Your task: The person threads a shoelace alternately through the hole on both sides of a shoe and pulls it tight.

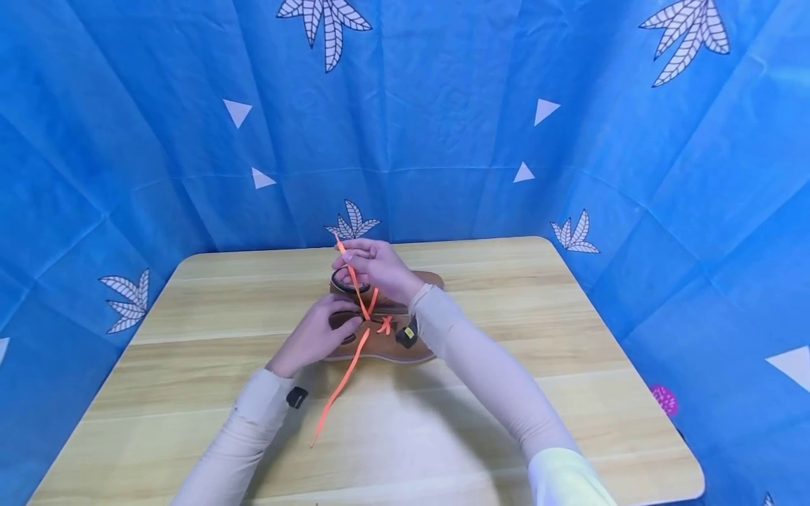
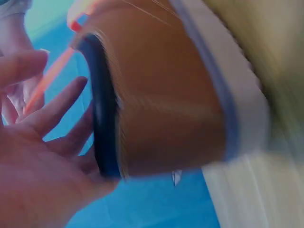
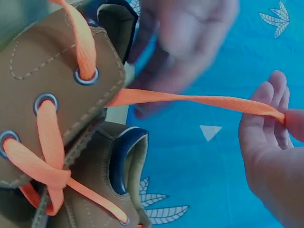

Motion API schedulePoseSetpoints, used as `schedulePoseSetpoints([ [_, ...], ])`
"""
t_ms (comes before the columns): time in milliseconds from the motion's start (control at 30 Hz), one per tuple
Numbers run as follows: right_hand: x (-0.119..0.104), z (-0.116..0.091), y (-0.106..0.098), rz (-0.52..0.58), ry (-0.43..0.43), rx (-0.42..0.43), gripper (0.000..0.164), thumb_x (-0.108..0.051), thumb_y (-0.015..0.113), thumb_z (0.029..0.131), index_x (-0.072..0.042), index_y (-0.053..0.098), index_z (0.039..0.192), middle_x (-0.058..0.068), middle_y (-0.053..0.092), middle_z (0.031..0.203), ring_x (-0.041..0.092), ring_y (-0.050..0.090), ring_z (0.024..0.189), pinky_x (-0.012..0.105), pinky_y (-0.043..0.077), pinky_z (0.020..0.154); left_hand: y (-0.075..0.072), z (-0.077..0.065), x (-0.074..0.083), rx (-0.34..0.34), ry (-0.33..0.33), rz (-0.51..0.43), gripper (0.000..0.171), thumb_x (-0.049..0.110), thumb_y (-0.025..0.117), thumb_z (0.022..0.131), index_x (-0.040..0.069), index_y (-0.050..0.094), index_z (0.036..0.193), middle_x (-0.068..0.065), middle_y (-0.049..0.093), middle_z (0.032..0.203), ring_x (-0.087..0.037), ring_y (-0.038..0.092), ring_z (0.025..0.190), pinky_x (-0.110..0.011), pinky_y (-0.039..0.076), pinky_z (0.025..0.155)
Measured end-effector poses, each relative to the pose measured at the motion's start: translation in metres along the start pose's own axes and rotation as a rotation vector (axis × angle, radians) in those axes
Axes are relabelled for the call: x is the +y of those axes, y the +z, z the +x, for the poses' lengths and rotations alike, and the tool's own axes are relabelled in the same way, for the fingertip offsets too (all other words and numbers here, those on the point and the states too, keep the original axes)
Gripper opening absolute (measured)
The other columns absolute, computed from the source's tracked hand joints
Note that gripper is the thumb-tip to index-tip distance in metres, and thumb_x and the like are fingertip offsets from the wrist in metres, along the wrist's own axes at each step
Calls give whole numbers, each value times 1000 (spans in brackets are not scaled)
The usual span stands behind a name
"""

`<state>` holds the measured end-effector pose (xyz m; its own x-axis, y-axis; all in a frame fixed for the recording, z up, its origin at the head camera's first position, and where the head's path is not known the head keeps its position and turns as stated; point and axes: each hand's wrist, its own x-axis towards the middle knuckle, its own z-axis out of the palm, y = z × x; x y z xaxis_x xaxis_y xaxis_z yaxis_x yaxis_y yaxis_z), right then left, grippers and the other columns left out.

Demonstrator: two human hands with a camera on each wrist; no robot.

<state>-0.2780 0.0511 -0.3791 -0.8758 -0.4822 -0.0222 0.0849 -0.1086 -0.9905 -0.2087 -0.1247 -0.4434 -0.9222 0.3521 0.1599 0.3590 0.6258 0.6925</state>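
Note:
Two brown lace-up shoes lie side by side on the table, a near shoe (image 1: 380, 347) and a far shoe (image 1: 430, 280). My right hand (image 1: 382, 268) pinches an orange shoelace (image 3: 209, 101) between thumb and fingers, drawing it taut from the near shoe's upper eyelets. At that shoe's heel opening is my left hand (image 1: 319, 330); its fingers are spread beside the dark padded collar (image 2: 102, 114) in the left wrist view. The other lace end (image 1: 338, 386) trails toward the front. Lower down, the lace crosses itself between the eyelets (image 3: 46, 102).
The shoes stand on a light wooden table (image 1: 190, 422) with rounded corners. A blue curtain (image 1: 443, 126) with leaf and triangle prints hangs behind and along both sides. Black wrist cameras (image 1: 296, 397) sit on both sleeves.

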Motion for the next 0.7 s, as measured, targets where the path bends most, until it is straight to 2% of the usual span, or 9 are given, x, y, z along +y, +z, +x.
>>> schedulePoseSetpoints([
  [100,3,1,-1,10,-6,-20,38,-8,51,108,-2,52,145,11,72,108,20,73,95,27,61,87,1,11,7,7,4,-95,24,21,68,100,3,75,115,-14,70,120,-30,65,112,-49,55,99],
  [233,12,2,-6,-49,5,-43,39,-12,50,109,-4,51,148,19,72,125,35,69,120,36,57,103,1,18,12,37,-80,-217,24,24,68,101,4,76,112,-11,76,108,-23,69,101,-40,57,93],
  [333,20,3,-10,-95,36,-64,41,-16,49,110,-3,50,149,21,69,134,36,64,130,38,53,109,1,19,13,7,-158,-344,29,27,67,102,3,73,118,-11,78,111,-19,70,103,-34,56,93],
  [400,25,3,-12,-99,52,-86,41,-17,48,110,-2,50,148,21,68,135,34,66,128,37,55,106,2,19,13,-22,-195,-429,33,26,66,102,0,70,123,-12,78,114,-15,70,104,-28,55,93],
  [467,28,2,-14,-113,61,-98,40,-19,48,111,0,54,146,19,71,132,30,71,118,34,59,97,2,19,13,-29,-218,-486,37,25,67,101,-2,68,127,-11,78,115,-11,71,102,-23,55,91],
  [567,32,-2,-16,-106,77,-113,43,-24,46,111,3,54,144,14,72,121,19,72,98,28,60,83,2,19,14,9,-237,-568,39,23,70,99,-2,66,129,-7,79,113,-5,72,99,-20,55,92],
  [600,33,-4,-16,-110,84,-118,45,-26,45,112,3,54,144,12,70,119,15,70,96,26,59,82,1,19,14,26,-241,-588,41,24,72,98,-1,66,130,-5,80,112,-4,73,99,-19,55,93],
  [700,37,-11,-17,-92,119,-127,49,-30,45,112,3,50,147,13,66,123,12,68,99,32,58,98,-2,19,14,87,-270,-669,42,19,72,97,1,64,134,0,80,111,-1,73,99,-19,55,94],
])
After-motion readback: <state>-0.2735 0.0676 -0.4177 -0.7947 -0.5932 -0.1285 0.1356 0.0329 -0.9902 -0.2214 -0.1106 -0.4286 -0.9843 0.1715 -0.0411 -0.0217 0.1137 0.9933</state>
